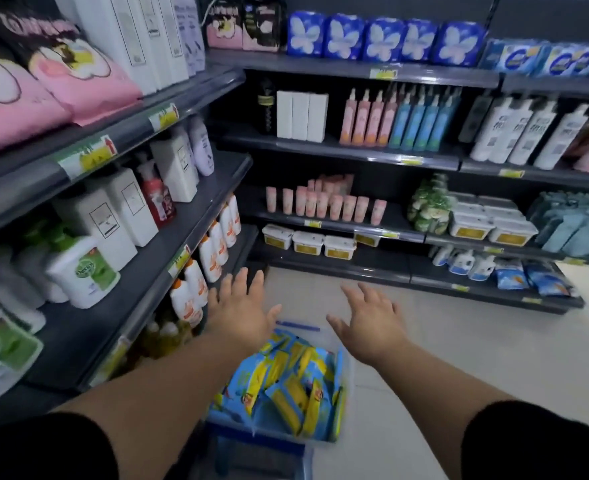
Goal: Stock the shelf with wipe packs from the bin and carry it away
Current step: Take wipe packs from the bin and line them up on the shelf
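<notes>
Blue-yellow wipe packs [291, 386] heaped in clear bin [346, 382], both hands spread above

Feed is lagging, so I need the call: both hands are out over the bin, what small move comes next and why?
Probably lower both hands into the bin and grasp wipe packs. The left hand and right hand hover open and empty, and the bin looks full.

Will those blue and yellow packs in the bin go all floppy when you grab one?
Probably. The wipe packs look like soft plastic pouches, slumped at odd angles in the bin, so one would likely bend. The shiny film may be a bit slippery. Both hands are open above them.
</notes>
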### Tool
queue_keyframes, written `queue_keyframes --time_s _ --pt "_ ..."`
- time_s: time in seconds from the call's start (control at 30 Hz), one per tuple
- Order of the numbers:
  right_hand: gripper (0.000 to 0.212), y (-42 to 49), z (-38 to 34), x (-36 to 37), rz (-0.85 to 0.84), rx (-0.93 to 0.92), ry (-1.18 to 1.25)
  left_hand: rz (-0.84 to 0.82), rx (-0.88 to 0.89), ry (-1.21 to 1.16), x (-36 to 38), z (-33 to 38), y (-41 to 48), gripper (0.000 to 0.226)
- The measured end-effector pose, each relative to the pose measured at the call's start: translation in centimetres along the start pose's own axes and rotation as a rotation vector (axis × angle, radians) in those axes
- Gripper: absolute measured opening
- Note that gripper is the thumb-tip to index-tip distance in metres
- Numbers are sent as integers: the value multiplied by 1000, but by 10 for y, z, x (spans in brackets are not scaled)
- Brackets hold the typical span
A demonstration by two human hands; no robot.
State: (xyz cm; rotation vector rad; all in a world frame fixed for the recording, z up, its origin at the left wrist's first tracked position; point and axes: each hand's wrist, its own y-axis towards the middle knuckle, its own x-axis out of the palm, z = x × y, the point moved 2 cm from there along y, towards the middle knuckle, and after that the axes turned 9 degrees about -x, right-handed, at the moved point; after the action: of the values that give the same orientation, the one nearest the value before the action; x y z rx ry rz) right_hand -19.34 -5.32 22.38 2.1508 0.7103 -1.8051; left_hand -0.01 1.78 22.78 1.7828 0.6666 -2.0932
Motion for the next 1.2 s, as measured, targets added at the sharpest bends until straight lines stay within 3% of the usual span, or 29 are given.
queue_keyframes --time_s 0.2,0.4,0.7,0.93,1.07,1.2 --pt "69 37 14 71 -144 37 15 -51 -2 85 70 -21 43 72" --pt "69 64 30 154 -276 49 70 -217 -67 63 156 -39 66 71" --pt "68 89 24 270 -423 -108 222 -384 -169 -25 262 -47 80 67" --pt "59 106 20 303 -400 -153 203 -365 -169 -57 291 -48 91 78" --pt "57 109 13 309 -415 -166 157 -338 -175 -111 287 -47 97 74" --pt "35 107 9 313 -493 -211 201 -290 -157 -202 277 -45 93 65"
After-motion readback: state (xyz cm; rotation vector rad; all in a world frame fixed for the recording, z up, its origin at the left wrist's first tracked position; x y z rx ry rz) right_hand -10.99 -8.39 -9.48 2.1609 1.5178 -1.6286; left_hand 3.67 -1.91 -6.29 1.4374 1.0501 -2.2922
